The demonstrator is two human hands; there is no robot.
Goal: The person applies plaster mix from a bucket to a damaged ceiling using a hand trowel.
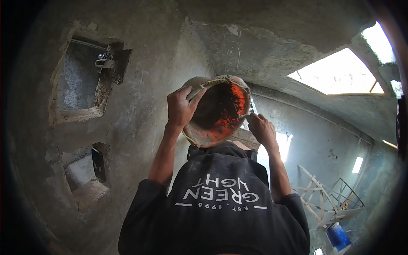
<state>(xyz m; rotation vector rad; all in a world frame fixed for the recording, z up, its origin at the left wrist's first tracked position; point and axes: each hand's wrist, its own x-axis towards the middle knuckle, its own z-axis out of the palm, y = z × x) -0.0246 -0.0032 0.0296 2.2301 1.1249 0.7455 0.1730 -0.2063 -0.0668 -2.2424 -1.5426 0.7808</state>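
Note:
A round, deep bowl (215, 111), crusted with grey cement and showing orange-red inside, is held out beyond my dark printed shirt (221, 212). Its mouth faces the camera, and the bottom lies in shadow. My left hand (180, 105) grips the rim at the upper left, thumb over the edge and fingers around the outside. At the right rim, my right hand (262, 129) is closed. A small grey tip shows at its fingers by the bowl's edge, but whatever it belongs to is hidden.
Rough cement walls surround me. On the left are a square wall recess (78, 76) and a smaller one (85, 172) holding a dark flat object (98, 165). At right are a bright opening (340, 72), a wooden frame (318, 193) and a blue container (338, 236).

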